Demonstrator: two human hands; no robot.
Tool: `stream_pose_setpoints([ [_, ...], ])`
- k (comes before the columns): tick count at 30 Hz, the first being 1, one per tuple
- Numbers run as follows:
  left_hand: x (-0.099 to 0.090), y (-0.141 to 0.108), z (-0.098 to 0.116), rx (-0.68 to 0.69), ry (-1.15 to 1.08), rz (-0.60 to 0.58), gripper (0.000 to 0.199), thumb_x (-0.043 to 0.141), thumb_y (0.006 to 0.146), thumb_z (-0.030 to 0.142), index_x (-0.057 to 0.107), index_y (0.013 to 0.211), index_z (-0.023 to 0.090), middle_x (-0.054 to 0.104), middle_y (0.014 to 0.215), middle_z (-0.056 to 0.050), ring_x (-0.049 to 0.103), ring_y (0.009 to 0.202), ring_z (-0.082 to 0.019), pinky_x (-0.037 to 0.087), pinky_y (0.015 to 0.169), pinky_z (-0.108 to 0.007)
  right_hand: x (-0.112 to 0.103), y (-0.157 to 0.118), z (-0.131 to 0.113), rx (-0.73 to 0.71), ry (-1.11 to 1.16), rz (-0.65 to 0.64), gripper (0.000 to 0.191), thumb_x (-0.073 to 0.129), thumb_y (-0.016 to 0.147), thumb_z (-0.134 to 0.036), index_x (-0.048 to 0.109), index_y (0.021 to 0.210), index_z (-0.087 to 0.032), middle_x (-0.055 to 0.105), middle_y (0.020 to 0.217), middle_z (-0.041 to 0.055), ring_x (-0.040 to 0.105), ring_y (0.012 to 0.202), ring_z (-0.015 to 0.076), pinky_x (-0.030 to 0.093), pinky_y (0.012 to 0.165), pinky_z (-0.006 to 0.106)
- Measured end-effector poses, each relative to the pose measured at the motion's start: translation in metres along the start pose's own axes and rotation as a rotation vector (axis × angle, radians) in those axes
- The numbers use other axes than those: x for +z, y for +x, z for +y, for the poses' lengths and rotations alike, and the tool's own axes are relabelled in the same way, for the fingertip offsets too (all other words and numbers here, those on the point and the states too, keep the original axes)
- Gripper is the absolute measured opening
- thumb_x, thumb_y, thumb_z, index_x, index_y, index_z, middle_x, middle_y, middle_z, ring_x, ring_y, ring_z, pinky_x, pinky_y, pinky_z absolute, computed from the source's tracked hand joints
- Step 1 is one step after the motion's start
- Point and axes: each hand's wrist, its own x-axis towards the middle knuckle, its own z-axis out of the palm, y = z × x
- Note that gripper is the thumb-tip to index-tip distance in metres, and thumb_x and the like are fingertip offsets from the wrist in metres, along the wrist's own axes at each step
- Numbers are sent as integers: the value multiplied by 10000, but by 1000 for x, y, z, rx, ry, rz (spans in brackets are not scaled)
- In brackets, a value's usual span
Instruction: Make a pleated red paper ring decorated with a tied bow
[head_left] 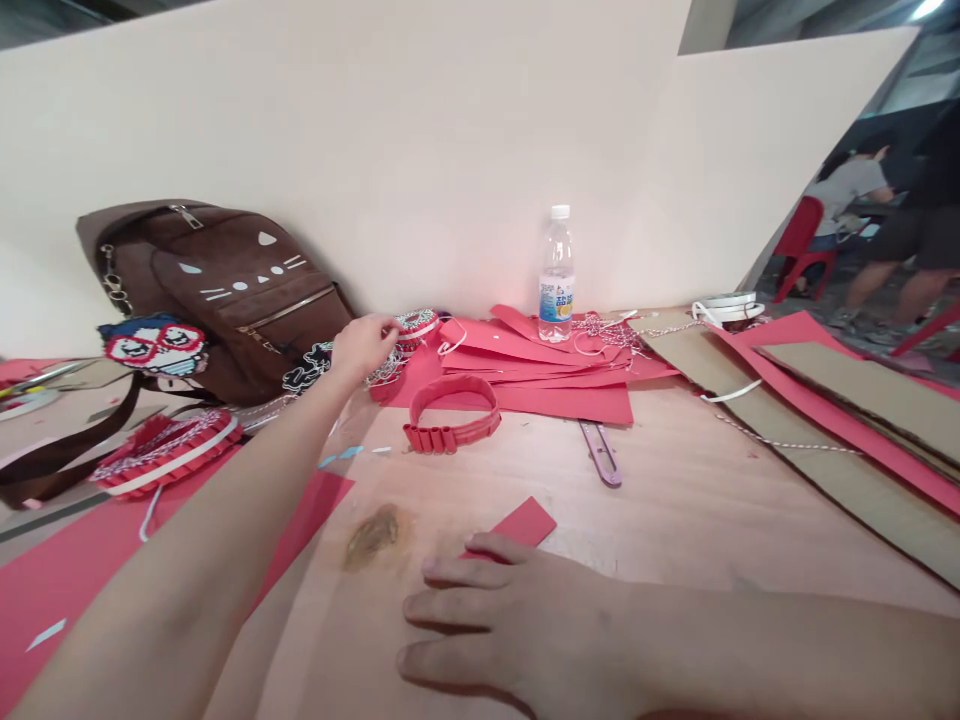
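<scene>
The right hand (517,610) lies flat with its fingers spread, over one end of a red paper strip (529,520). Maybe it keeps the strip still. It grips nothing that I can see. The left hand (364,345) reaches far out, fingers bent, beside a patterned roll (417,324). I cannot tell if it pinches anything. A red ring (474,432) sits between the hands and the red paper pile (570,400), maybe to be close by. The bottle (556,290) and brown bag (247,280) stand at the back by the wall (420,150), likely out of the way. Bare wood (675,530) between the strip and the cardboard (795,500) gives room to slide. The purple cutter (600,455) pokes into that space.
</scene>
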Motion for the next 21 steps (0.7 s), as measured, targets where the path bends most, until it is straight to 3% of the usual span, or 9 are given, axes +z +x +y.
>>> stream_pose_setpoints([
  [4, -6, 11, 44, 16, -170, 52, 299, 470, 848, 315, 720, 999, 252, 730, 1017, -51, 656, 955, -253, 496, 802, -319, -3, -1, 0, -17, -29, -27, 518, 494, 916, -383, 435, 1398, -203, 359, 1523, 57, 225, 1434, 234, 130, 1174, 440],
  [9, -8, 19, 90, 203, -229, -59, 276, 524, 786, 266, 732, 965, 243, 734, 992, -52, 656, 927, -249, 486, 831, -317, -6, 0, 1, -25, -52, -65, 546, 496, 905, -385, 427, 1400, -166, 331, 1535, 78, 234, 1427, 259, 148, 1167, 462],
  [12, -9, 21, 94, 206, -232, -112, 264, 554, 737, 235, 735, 929, 251, 731, 1001, -53, 643, 960, -261, 473, 876, -335, -5, 0, 2, -34, -37, -34, 564, 512, 894, -414, 439, 1391, -155, 339, 1530, 89, 239, 1427, 255, 149, 1169, 473],
  [16, -8, 24, 81, 145, -249, -143, 252, 535, 689, 161, 729, 826, 247, 719, 1020, -74, 610, 1046, -296, 433, 934, -382, -6, 0, 0, -16, -4, -15, 591, 533, 876, -476, 459, 1378, -174, 362, 1517, 93, 253, 1424, 248, 141, 1172, 480],
  [21, 4, 20, 77, 95, -425, -269, 169, 568, 651, 166, 681, 760, 229, 707, 750, -37, 657, 787, -236, 484, 762, -306, -12, 0, -3, 8, 28, -62, 686, 510, 865, -566, 442, 1394, -135, 349, 1520, 122, 245, 1424, 270, 119, 1174, 496],
])
